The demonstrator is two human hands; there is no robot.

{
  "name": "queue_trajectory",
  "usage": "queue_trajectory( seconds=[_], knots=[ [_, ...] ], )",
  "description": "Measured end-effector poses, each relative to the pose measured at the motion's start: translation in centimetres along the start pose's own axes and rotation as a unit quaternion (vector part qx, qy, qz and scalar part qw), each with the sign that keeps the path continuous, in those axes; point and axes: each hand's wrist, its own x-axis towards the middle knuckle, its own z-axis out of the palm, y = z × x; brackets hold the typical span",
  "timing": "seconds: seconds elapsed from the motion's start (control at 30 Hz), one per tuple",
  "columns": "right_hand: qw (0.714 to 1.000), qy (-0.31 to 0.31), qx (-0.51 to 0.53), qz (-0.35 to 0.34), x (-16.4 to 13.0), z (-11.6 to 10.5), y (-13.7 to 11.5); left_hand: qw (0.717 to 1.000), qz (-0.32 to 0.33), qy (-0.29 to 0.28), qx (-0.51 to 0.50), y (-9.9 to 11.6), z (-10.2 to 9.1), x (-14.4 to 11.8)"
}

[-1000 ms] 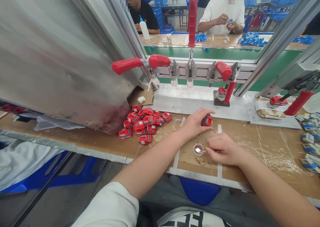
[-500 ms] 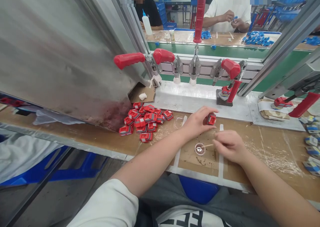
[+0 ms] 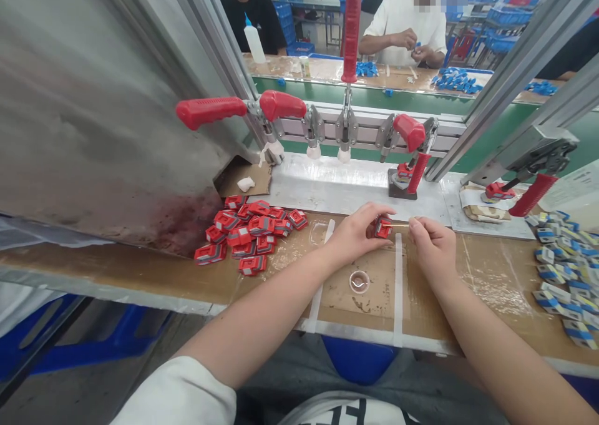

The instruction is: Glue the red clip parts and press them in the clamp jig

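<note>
Between the thumb and fingers of my left hand [image 3: 358, 234] is a small red and grey plastic part [image 3: 383, 227], held above the bench. My right hand [image 3: 434, 244] is closed on a thin wooden stick [image 3: 397, 226], its tip at the face of that part. Below them, a small clear round cup [image 3: 359, 282] holding some clear liquid sits on the cardboard between two white tape strips. A heap of similar red and grey parts [image 3: 241, 236] lies to the left of my left hand.
Red-handled toggle clamps [image 3: 350, 35] line the metal frame behind my hands; one presses on a red part [image 3: 403, 173]. Another clamp at the right holds a red part [image 3: 498, 191]. Blue, grey and yellow parts [image 3: 564, 275] are piled far right. Two people sit across the bench.
My right hand has lifted the stick from the cup up to the red part in my left hand. The view has shifted to the right.
</note>
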Motion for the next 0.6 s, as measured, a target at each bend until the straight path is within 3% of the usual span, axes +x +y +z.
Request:
queue_trajectory(
  seconds=[0.37, 0.6],
  knots=[
    [0.999, -0.034, -0.01, -0.015, -0.12, 0.06, 0.28, 1.0, 0.014, 0.009, 0.016, 0.04, -0.1, 0.04],
    [0.997, -0.027, -0.044, -0.048, -0.03, 0.0, -0.04, 0.995, 0.053, 0.014, 0.078, -0.05, -0.23, 0.04]
  ],
)
